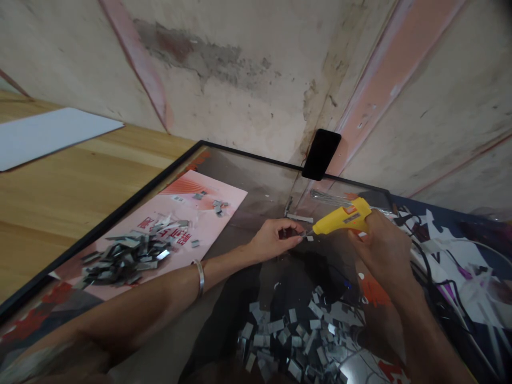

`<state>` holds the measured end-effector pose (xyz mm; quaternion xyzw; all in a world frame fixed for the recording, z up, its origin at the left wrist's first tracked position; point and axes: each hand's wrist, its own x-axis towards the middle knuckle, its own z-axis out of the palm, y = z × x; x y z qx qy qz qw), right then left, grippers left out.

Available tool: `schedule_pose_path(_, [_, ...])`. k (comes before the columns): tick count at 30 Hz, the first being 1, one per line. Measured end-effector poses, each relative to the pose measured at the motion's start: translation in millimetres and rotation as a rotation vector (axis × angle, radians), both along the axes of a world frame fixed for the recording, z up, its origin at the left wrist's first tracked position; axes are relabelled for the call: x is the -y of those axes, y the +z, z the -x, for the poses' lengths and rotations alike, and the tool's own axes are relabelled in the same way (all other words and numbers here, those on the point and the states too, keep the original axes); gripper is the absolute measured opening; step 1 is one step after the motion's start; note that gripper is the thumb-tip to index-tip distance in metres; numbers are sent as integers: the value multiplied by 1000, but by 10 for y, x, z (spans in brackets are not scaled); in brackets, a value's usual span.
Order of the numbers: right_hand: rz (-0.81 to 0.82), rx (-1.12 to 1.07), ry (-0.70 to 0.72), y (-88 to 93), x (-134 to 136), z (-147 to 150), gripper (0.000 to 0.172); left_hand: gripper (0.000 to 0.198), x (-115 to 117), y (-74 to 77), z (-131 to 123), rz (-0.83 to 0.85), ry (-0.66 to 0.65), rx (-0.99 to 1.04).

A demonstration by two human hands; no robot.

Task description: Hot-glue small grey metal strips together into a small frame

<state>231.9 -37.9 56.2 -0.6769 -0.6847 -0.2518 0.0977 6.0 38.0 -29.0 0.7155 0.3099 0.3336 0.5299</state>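
A yellow hot glue gun (343, 218) is gripped in my right hand (384, 245), its nozzle pointing left. The nozzle tip meets the fingertips of my left hand (278, 239), where thumb and forefinger pinch something too small to make out. Just beyond those fingers lies a narrow silver strip (300, 218), and a small pale piece (310, 239) rests under the nozzle. Nearer to me, many small silver-grey rectangular pieces (296, 341) are scattered on the dark glossy surface (236, 320).
Left of my forearm, a heap of shiny grey pieces (132, 256) covers part of a pink printed sheet (224, 197). A black phone (321, 154) leans at the wall. Cables and plastic scraps (452, 272) crowd the right. White board (52, 136) lies on wood at far left.
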Motion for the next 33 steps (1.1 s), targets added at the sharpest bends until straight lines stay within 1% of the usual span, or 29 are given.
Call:
schedule_pose_path(8, [-21,8,59,1,-1,5,17,29,-2,-12,-2,-9,-5,-3])
schedule_pose_path(16, [-15,7,53,40,10,-14,16,30,-10,-25,0,1,-3,10])
schedule_pose_path(23, [-5,5,65,25,12,3,13,29,-4,-16,-4,-6,6,-5])
schedule_pose_path(29, [-7,37,55,38,8,-20,17,30,-5,-11,-1,13,-5,15])
schedule_pose_path(33, [-15,27,47,37,14,-1,15,30,-4,-10,0,18,-2,6])
